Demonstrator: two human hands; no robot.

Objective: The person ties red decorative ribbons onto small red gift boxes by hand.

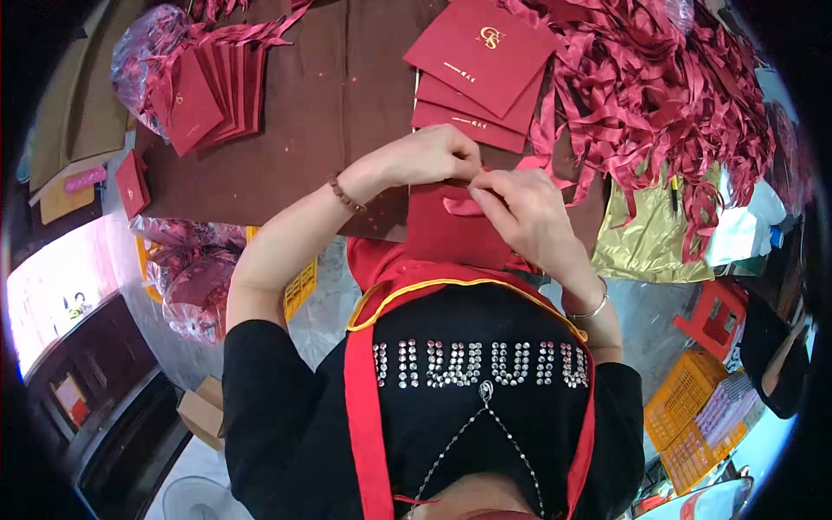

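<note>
A dark red paper bag (455,230) hangs at the table's front edge, close to my apron. At its top, my left hand (438,156) is closed in a pinch, the fingertips meeting those of my right hand (527,212). My right hand also pinches a pinkish-red ribbon (462,207), whose loose end shows beside the thumb. What lies exactly between the fingertips is partly hidden. Just beyond my hands, several flat red bags (485,52) with gold print lie stacked on the brown table (321,147).
A heap of red ribbons (650,104) covers the table's right side, beside a gold plastic bag (650,230). Bags with ribbons (208,95) are fanned at the left, and a small red bag (133,185) stands near the edge. Orange crates (685,394) sit on the lower right.
</note>
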